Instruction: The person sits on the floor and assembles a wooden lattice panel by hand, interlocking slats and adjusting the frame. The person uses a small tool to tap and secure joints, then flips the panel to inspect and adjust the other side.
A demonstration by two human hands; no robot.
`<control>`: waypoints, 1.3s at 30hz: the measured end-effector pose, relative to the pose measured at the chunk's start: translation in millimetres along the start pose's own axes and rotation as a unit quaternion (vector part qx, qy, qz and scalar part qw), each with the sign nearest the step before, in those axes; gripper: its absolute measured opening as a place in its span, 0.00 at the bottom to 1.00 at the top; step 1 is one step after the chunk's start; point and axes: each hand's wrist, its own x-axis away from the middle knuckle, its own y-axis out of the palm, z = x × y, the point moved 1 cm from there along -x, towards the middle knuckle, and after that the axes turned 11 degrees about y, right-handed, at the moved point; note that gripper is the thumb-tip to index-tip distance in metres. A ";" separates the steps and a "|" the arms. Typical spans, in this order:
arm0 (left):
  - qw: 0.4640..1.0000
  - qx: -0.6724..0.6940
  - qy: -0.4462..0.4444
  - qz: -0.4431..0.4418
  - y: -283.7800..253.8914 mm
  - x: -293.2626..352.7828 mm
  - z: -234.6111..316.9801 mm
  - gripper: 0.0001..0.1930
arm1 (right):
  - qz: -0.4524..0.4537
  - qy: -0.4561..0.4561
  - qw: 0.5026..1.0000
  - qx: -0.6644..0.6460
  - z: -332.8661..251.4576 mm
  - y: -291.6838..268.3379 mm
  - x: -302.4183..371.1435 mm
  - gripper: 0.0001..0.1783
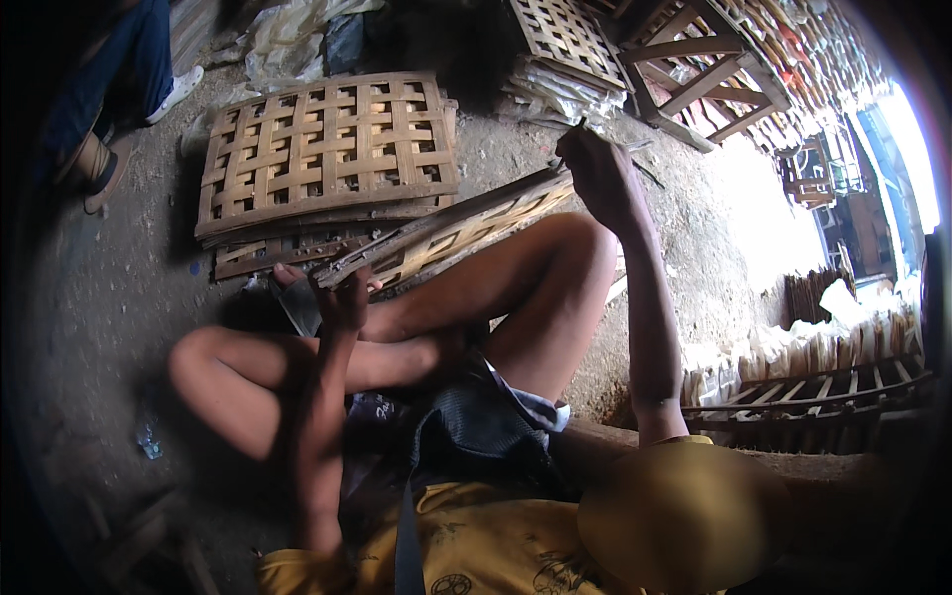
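A woven bamboo panel [466,234] is tilted on its edge in front of my bent legs, running from lower left to upper right. My left hand [346,298] is closed around the framed edge at its lower left end. At the other end, my right hand [599,171] is closed in a fist just above the panel's corner. A thin dark stick-like thing [579,126] pokes out of that fist; its kind cannot be made out. Whether the right hand also touches the panel is unclear.
Beyond the panel lies a stack of woven bamboo panels [327,144]. Another stack [570,40] stands farther back beside a wooden frame [699,74]. At right is a slatted rack [823,392] with pale sheets. Another person's legs [149,55] show at upper left.
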 end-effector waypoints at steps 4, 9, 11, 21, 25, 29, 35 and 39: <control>1.000 0.022 0.000 0.019 0.4 6.7 2.5 0.23 | -0.015 -0.041 0.999 0.028 8.2 8.0 14.3 0.06; 1.000 0.006 0.017 0.005 31.3 9.5 41.6 0.20 | 0.001 -0.082 0.996 0.045 2.9 1.8 15.4 0.04; 0.999 0.023 0.025 0.000 15.7 1.7 28.8 0.20 | -0.039 -0.082 0.995 0.051 1.6 3.8 7.4 0.03; 0.998 0.062 0.000 0.005 22.4 1.8 46.4 0.18 | 0.072 0.019 0.994 -0.084 20.9 20.4 1.3 0.07; 0.998 0.059 0.002 0.008 20.2 1.4 34.7 0.20 | 0.100 -0.015 0.993 -0.065 1.1 16.1 -8.8 0.08; 0.998 0.059 -0.018 -0.001 22.1 -2.2 19.7 0.24 | 0.115 0.045 0.991 -0.060 -0.4 11.7 -16.3 0.07; 0.995 0.033 0.052 0.075 21.4 -1.4 56.8 0.25 | 0.075 0.032 0.995 -0.050 -4.9 13.0 -13.0 0.06; 0.997 -0.008 0.044 0.059 10.8 -11.0 26.7 0.27 | 0.122 0.045 0.989 -0.073 0.7 16.0 -8.7 0.07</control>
